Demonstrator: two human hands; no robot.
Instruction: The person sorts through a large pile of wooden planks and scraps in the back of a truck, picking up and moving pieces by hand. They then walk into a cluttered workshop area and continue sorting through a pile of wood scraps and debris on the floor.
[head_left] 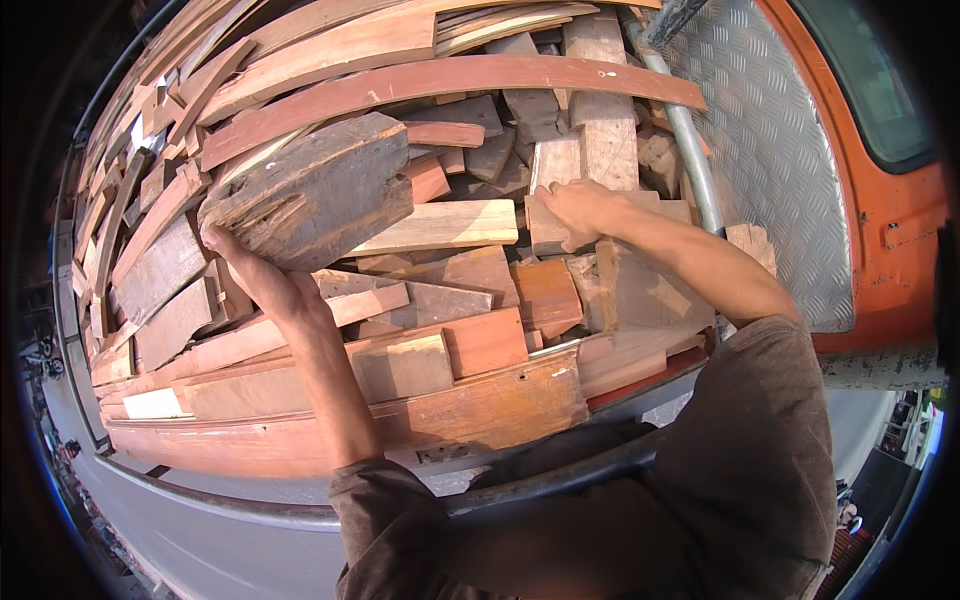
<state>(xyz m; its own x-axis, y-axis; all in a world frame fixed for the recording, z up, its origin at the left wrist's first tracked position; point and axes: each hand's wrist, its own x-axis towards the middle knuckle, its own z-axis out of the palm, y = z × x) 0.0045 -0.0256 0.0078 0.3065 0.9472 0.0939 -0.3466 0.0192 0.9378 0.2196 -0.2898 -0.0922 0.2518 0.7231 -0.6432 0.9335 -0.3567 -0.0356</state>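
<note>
Plank (330, 180) sits left of the bed's (250, 509) middle, left hand (266, 278) clamped on its near-left corner. Right hand (580, 211) is well apart, on a block (548, 236) toward the cab (895, 275) edge; can't tell if it's gripping. I'd put 2 hands on that plank, dodging the splinters (283, 208).

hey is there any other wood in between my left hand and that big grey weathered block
Nothing visible is in the way: your left hand is directly against the grey weathered block, at its lower left end.
</note>
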